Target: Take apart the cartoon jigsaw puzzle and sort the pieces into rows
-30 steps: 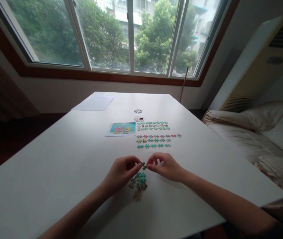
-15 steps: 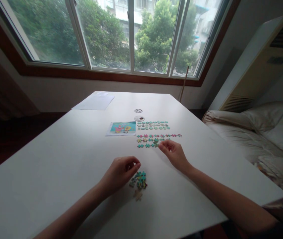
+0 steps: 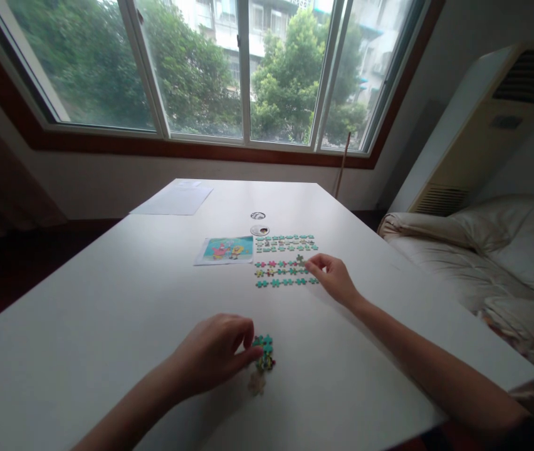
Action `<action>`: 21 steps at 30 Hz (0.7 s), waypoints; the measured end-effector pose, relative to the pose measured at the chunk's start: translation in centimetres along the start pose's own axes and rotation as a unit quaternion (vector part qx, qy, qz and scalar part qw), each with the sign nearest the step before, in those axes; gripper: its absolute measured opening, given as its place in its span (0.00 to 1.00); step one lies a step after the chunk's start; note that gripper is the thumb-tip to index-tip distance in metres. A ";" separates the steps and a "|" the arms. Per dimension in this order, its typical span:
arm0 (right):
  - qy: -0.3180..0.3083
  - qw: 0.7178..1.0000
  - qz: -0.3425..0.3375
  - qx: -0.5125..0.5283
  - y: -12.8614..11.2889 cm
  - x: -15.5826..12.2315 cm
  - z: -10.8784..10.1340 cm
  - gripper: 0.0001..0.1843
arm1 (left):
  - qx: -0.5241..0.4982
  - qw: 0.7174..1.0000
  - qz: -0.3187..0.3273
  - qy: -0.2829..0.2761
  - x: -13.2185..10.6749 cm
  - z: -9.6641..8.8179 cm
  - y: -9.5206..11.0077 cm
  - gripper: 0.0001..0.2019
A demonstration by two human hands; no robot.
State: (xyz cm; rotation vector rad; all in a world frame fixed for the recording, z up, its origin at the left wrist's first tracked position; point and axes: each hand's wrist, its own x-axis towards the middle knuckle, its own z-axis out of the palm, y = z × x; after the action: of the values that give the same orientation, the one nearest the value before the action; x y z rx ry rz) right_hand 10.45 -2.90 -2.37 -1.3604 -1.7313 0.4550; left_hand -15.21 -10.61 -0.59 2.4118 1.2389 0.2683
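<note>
My right hand (image 3: pixel 335 279) pinches a greenish puzzle piece (image 3: pixel 300 259) between thumb and fingertips, just over the rows of laid-out pieces. Those rows hold teal, pink and yellow puzzle pieces (image 3: pixel 275 283), set to the right of a printed cartoon picture (image 3: pixel 229 250). Nearer to me, my left hand (image 3: pixel 215 351) hovers at a small pile of puzzle pieces (image 3: pixel 264 361). Its thumb and curled fingers are apart, with no piece visible between them. A pale piece (image 3: pixel 256 382) lies at the pile's near edge, face down by its look.
Two round flat items (image 3: pixel 260 230) lie beyond the picture on the white table (image 3: pixel 130 313). Sheets of paper (image 3: pixel 173 198) rest at the far left corner. A padded sofa (image 3: pixel 474 250) stands to the right, and a window spans the wall ahead.
My right hand has moved the held piece slightly away from me, up over the rows. My left hand has come lower and closer to the pile, thumb and fingers parting. The view has tilted slightly.
</note>
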 end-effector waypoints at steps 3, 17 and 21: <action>0.011 0.994 0.048 -0.101 2.9 3.5 -1.3 0.16 | 0.021 0.998 0.020 -0.056 -0.5 -0.2 0.5 0.10; -0.008 0.958 0.165 -0.234 11.6 9.7 -2.4 0.12 | 0.030 0.991 0.017 -0.126 -0.7 -0.5 1.5 0.07; -0.029 0.963 0.136 -0.232 11.6 10.0 -2.2 0.12 | 0.023 0.991 0.022 -0.126 -0.7 -0.7 1.5 0.05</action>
State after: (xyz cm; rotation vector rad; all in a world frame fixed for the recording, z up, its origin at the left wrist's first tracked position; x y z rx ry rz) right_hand 18.83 9.68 -5.57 -1.9521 -1.7740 0.2438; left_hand -14.76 -11.75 0.67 2.4239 1.0902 -0.0535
